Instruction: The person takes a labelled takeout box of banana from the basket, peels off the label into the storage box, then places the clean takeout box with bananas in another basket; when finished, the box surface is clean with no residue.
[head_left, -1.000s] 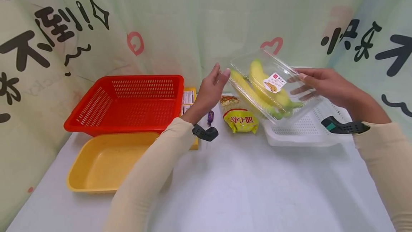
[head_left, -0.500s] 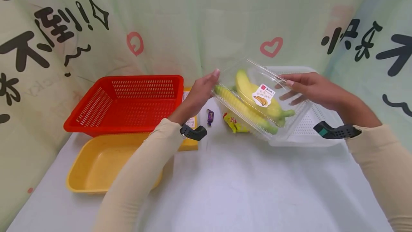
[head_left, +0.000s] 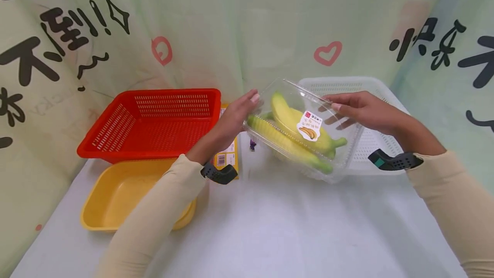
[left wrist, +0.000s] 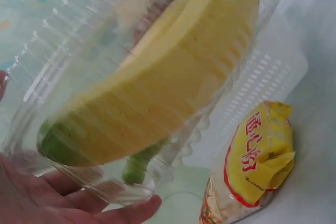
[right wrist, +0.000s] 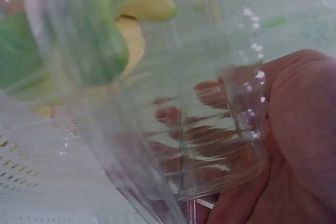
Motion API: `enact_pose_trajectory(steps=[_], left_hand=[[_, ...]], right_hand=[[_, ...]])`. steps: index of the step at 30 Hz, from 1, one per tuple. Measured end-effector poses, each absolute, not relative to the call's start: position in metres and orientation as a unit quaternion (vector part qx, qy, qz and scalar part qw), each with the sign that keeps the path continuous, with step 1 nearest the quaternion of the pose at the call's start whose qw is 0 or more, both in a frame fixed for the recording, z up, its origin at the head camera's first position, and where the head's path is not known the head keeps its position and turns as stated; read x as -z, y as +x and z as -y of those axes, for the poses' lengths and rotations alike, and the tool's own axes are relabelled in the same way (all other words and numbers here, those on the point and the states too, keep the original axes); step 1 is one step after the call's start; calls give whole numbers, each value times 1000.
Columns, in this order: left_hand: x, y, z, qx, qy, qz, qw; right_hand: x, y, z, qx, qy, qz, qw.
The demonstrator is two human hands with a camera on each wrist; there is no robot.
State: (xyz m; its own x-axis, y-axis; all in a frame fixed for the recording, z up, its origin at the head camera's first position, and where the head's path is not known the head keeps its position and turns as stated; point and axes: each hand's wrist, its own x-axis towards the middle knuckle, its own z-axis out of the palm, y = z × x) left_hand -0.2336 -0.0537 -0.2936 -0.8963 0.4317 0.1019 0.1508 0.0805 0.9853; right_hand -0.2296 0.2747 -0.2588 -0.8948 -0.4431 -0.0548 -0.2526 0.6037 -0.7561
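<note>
A clear plastic clamshell box (head_left: pixel 345 154) with yellow bananas (head_left: pixel 283 144) inside is held tilted above the table. Their tips are green, and a white label (head_left: pixel 309 126) sits on the lid. My left hand (head_left: pixel 231 120) grips the box's left end, its fingers under the plastic in the left wrist view. At the other end my right hand (head_left: pixel 364 110) holds the box, thumb on the near face and fingers behind, seen through the plastic. Behind the box stands a white perforated basket (head_left: pixel 372 151), partly covered by it.
A red basket (head_left: pixel 162 134) stands at the back left, with a yellow tray (head_left: pixel 115 200) before it. Beside them lie a yellow printed box (head_left: pixel 227 158) and a small purple-wrapped candy (head_left: pixel 252 145). A yellow macaroni bag (left wrist: pixel 257 156) shows in the left wrist view.
Both hands have moved left and slightly nearer with the banana box, lowering it. The box now covers the macaroni bag in the head view, and more of the white basket shows.
</note>
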Motion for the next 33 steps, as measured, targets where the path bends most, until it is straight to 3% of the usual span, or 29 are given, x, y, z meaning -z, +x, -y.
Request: enact_pose_trajectory(steps=[9,24,33], left_hand=[[295,-203,65,-580,171,-793,76],[311,-157,80,-629,135,-764,42],[325,-132,93,-606,127,-785,23]], right_hand=[[260,-225,-265,423,-244,-863,130],[264,-214,-244,406,-256,-866,138],[278,-214,-231,412,-273,-852,171]])
